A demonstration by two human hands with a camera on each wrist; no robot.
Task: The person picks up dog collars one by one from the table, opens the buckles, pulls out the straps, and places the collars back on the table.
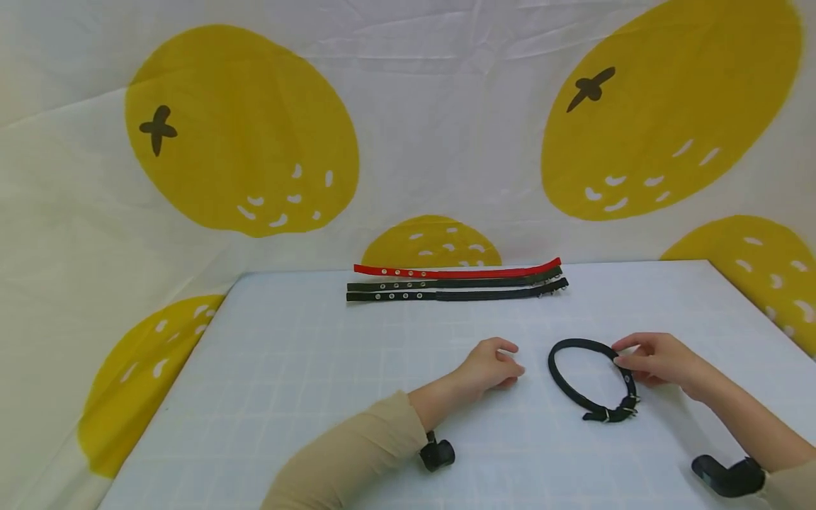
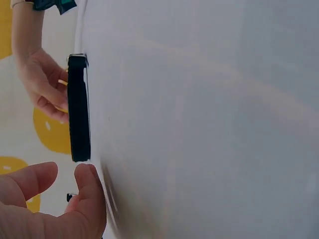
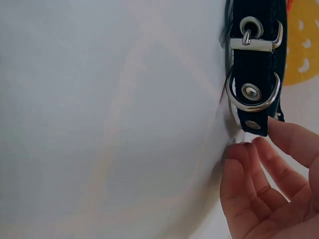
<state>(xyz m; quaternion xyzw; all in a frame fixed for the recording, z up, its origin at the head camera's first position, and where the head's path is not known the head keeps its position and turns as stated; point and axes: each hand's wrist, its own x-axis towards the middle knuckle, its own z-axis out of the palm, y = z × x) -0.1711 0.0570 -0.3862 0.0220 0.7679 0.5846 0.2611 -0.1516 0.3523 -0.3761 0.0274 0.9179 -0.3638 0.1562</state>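
A black pet collar (image 1: 581,343), buckled into a loop, stands on its edge on the white table. My right hand (image 1: 663,361) pinches the loop's right side between thumb and fingertips. In the right wrist view the collar's silver buckle (image 3: 251,45), D-ring (image 3: 253,107) and strap end lie close to the thumb (image 3: 296,142); part of the fingertip contact is hidden. To the left of the loop, my left hand (image 1: 487,365) hovers near the table and holds nothing. Its thumb and index finger are spread apart, near the collar (image 2: 79,109) in the left wrist view.
Three flat, unbuckled collars lie side by side at the table's back edge: a red collar (image 1: 465,273), a dark green collar (image 1: 459,285) and a black collar (image 1: 472,295). Behind them hangs a white cloth (image 1: 446,142) with yellow fruit shapes.
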